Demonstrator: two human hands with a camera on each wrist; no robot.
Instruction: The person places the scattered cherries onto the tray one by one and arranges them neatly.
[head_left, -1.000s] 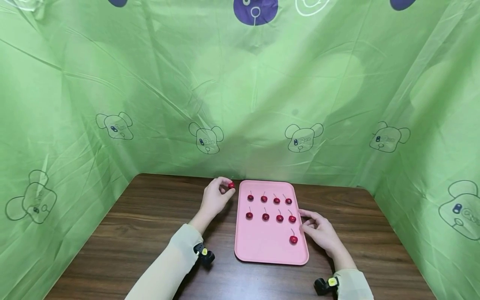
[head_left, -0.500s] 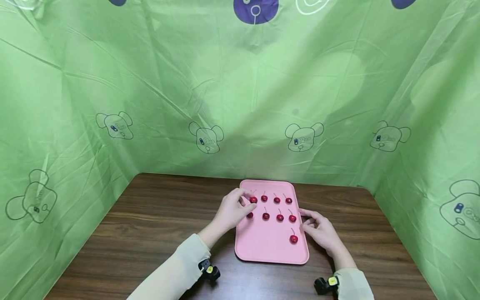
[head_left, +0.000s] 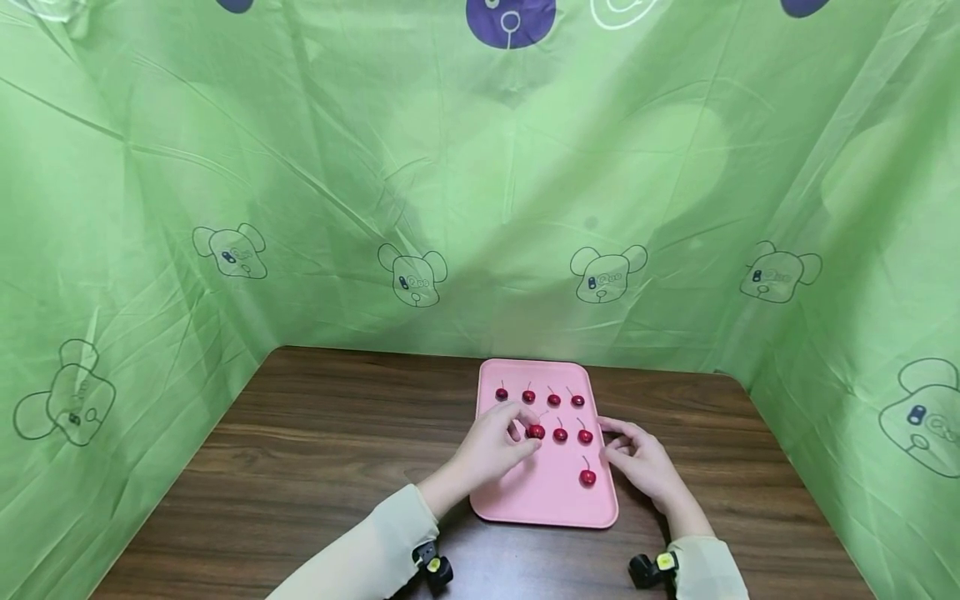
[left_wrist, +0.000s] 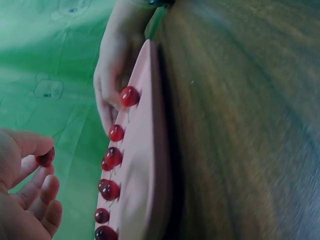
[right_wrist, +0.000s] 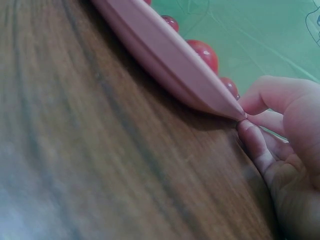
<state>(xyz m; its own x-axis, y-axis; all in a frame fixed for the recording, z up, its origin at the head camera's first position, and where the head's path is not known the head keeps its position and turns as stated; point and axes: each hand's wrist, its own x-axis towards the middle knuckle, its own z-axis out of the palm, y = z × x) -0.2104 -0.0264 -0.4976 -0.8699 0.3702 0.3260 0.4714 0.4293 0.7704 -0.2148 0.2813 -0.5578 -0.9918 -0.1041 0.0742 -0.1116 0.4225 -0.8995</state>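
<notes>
My left hand (head_left: 491,446) is over the left half of the pink tray (head_left: 543,507), pinching a red cherry (left_wrist: 46,158) between thumb and index finger. In the left wrist view this cherry is raised off to the side of the tray. On the tray, a back row of stemmed cherries (head_left: 553,400) runs across, with a second row (head_left: 584,436) in front, partly hidden by my left hand. One lone cherry (head_left: 587,478) sits near the front right. My right hand (head_left: 647,468) holds the tray's right edge, thumb and index finger at the rim in the right wrist view.
The tray lies on a dark wooden table (head_left: 330,450), close to its back edge. Green sheets (head_left: 510,208) printed with bear faces hang behind and on both sides. Each wrist carries a small black camera (head_left: 651,570).
My left hand has carried the cherry from beside the tray's back left, across its left rim, then right and toward the front over the tray. The right hand stays put.
</notes>
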